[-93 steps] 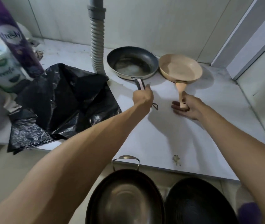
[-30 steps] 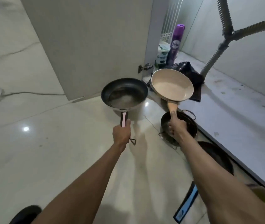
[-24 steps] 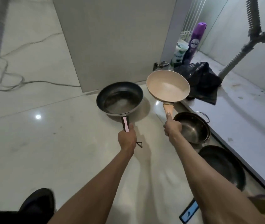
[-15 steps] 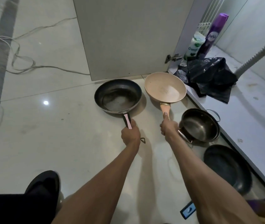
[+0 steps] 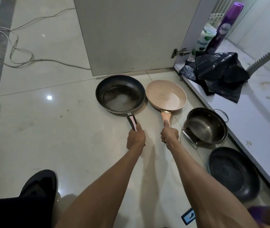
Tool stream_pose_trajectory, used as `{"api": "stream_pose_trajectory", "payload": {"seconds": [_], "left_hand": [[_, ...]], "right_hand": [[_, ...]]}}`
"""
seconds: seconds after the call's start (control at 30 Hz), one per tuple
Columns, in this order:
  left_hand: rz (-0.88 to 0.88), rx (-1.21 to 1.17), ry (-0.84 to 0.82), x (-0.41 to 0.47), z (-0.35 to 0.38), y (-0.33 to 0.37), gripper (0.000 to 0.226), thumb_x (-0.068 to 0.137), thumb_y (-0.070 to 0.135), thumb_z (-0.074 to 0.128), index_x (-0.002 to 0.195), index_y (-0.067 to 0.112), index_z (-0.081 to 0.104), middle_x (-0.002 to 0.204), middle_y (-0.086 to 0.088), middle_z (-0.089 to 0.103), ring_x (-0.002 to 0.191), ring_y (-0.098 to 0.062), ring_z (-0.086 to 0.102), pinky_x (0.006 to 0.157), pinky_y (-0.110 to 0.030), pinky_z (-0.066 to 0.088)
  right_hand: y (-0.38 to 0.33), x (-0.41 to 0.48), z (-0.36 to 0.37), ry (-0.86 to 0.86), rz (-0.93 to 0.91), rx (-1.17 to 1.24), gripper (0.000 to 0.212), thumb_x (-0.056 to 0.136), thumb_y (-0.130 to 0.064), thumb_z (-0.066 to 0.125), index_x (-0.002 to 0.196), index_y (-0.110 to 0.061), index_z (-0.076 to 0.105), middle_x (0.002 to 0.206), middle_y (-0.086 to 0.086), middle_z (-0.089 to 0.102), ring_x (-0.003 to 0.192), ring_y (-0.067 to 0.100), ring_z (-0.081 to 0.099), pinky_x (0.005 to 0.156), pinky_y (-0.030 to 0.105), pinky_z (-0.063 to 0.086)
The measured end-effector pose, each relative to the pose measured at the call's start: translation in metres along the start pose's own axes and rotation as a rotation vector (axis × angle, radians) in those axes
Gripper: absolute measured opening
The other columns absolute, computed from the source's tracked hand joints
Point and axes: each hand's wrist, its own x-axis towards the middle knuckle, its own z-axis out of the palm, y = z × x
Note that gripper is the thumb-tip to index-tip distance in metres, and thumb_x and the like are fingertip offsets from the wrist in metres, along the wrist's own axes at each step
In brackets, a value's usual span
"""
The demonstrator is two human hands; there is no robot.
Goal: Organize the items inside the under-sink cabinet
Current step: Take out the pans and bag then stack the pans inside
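My left hand (image 5: 135, 137) grips the black-and-pink handle of a dark frying pan (image 5: 120, 94), which rests on the tiled floor in front of the open cabinet door (image 5: 131, 33). Beside it on the right lies a beige frying pan (image 5: 166, 96), its wooden handle held by my right hand (image 5: 169, 134). The two pans touch rim to rim. On the cabinet floor (image 5: 254, 112) lies a crumpled black plastic bag (image 5: 218, 73), with a purple spray can (image 5: 221, 28) and a white Greenfr bottle (image 5: 203, 41) behind it.
A steel two-handled pot (image 5: 206, 126) and a black ridged pan (image 5: 233, 170) sit on the floor along the cabinet's edge. A corrugated drain hose (image 5: 267, 53) runs down at the right. Cables (image 5: 20, 53) lie on the floor at left. A dark shoe (image 5: 38, 183) is near my left arm.
Both pans came out of the cabinet and went down to the floor, side by side. My view swung left toward the floor and the open door.
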Motion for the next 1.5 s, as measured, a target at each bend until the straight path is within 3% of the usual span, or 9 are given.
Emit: {"api": "stream_pose_trajectory", "payload": {"seconds": [0.2, 0.3, 0.4, 0.57, 0.73, 0.9, 1.17, 1.37, 1.5], "left_hand": [[0.178, 0.672, 0.144, 0.001, -0.013, 0.018, 0.056, 0.095, 0.046, 0.040, 0.135, 0.006, 0.039, 0.136, -0.013, 0.044, 0.125, -0.030, 0.043, 0.101, -0.044, 0.033], [0.239, 1.139, 0.096, -0.001, -0.025, 0.050, 0.056, 0.087, 0.043, 0.051, 0.133, 0.010, 0.044, 0.134, -0.011, 0.044, 0.124, -0.028, 0.041, 0.098, -0.044, 0.034], [0.308, 1.440, 0.106, -0.003, -0.026, 0.081, 0.047, 0.084, 0.044, 0.054, 0.121, 0.015, 0.054, 0.123, -0.008, 0.054, 0.117, -0.028, 0.048, 0.096, -0.046, 0.040], [0.564, 1.428, 0.026, -0.013, 0.002, 0.143, 0.062, 0.085, 0.049, 0.058, 0.133, 0.011, 0.047, 0.134, -0.012, 0.049, 0.124, -0.034, 0.045, 0.104, -0.047, 0.038], [0.803, 1.334, 0.007, -0.020, 0.057, 0.198, 0.077, 0.081, 0.054, 0.063, 0.141, 0.014, 0.035, 0.143, -0.012, 0.039, 0.130, -0.032, 0.039, 0.103, -0.045, 0.036], [1.008, 1.389, 0.002, -0.004, 0.109, 0.253, 0.077, 0.078, 0.056, 0.067, 0.137, 0.014, 0.039, 0.138, -0.012, 0.045, 0.123, -0.031, 0.046, 0.096, -0.043, 0.044], [1.113, 1.203, -0.263, 0.074, 0.206, 0.347, 0.105, 0.074, 0.052, 0.075, 0.152, 0.014, 0.016, 0.152, -0.016, 0.024, 0.132, -0.035, 0.039, 0.106, -0.044, 0.041], [1.120, 1.234, -0.450, 0.133, 0.280, 0.373, 0.124, 0.066, 0.048, 0.083, 0.154, 0.027, -0.003, 0.160, -0.015, -0.002, 0.144, -0.038, 0.018, 0.113, -0.053, 0.028], [1.110, 1.312, -0.539, 0.163, 0.307, 0.378, 0.142, 0.058, 0.046, 0.088, 0.149, 0.034, -0.022, 0.156, -0.014, -0.028, 0.145, -0.042, 0.008, 0.113, -0.057, 0.024]], "right_hand": [[-0.012, 0.013, -0.020, -0.210, -0.070, -0.595, 0.044, 0.095, -0.046, 0.048, 0.090, -0.004, 0.058, 0.076, 0.010, 0.069, 0.060, 0.024, 0.066, 0.055, 0.029, 0.055], [-0.044, 0.012, -0.031, -0.322, -0.058, -0.872, 0.041, 0.094, -0.045, 0.054, 0.096, -0.003, 0.056, 0.085, 0.010, 0.073, 0.069, 0.026, 0.072, 0.080, 0.040, 0.060], [-0.084, 0.011, -0.042, -0.377, -0.115, -0.963, 0.042, 0.095, -0.048, 0.050, 0.087, -0.008, 0.056, 0.078, 0.005, 0.073, 0.067, 0.021, 0.070, 0.073, 0.032, 0.058], [-0.134, 0.030, -0.074, -0.370, -0.287, -0.936, 0.043, 0.094, -0.047, 0.055, 0.102, -0.005, 0.063, 0.092, 0.006, 0.074, 0.081, 0.026, 0.071, 0.082, 0.037, 0.058], [-0.162, 0.060, -0.125, -0.073, -0.557, -0.974, 0.040, 0.092, -0.047, 0.056, 0.110, -0.012, 0.066, 0.110, 0.008, 0.067, 0.096, 0.026, 0.060, 0.077, 0.032, 0.048], [-0.182, 0.097, -0.161, 0.112, -0.566, -0.901, 0.044, 0.091, -0.040, 0.060, 0.122, -0.010, 0.054, 0.119, 0.011, 0.063, 0.105, 0.029, 0.059, 0.077, 0.034, 0.046], [-0.222, 0.185, -0.177, 0.202, -0.416, -0.745, 0.128, 0.072, -0.051, 0.081, 0.152, -0.035, -0.018, 0.161, 0.019, -0.004, 0.144, 0.045, 0.016, 0.112, 0.056, 0.027], [-0.239, 0.260, -0.166, 0.248, -0.311, -0.657, 0.145, 0.064, -0.050, 0.087, 0.143, -0.041, -0.035, 0.155, 0.017, -0.033, 0.147, 0.047, 0.003, 0.115, 0.061, 0.022], [-0.233, 0.290, -0.156, 0.283, -0.267, -0.670, 0.151, 0.061, -0.044, 0.090, 0.140, -0.042, -0.038, 0.155, 0.018, -0.032, 0.143, 0.049, 0.019, 0.112, 0.059, 0.030]]}}
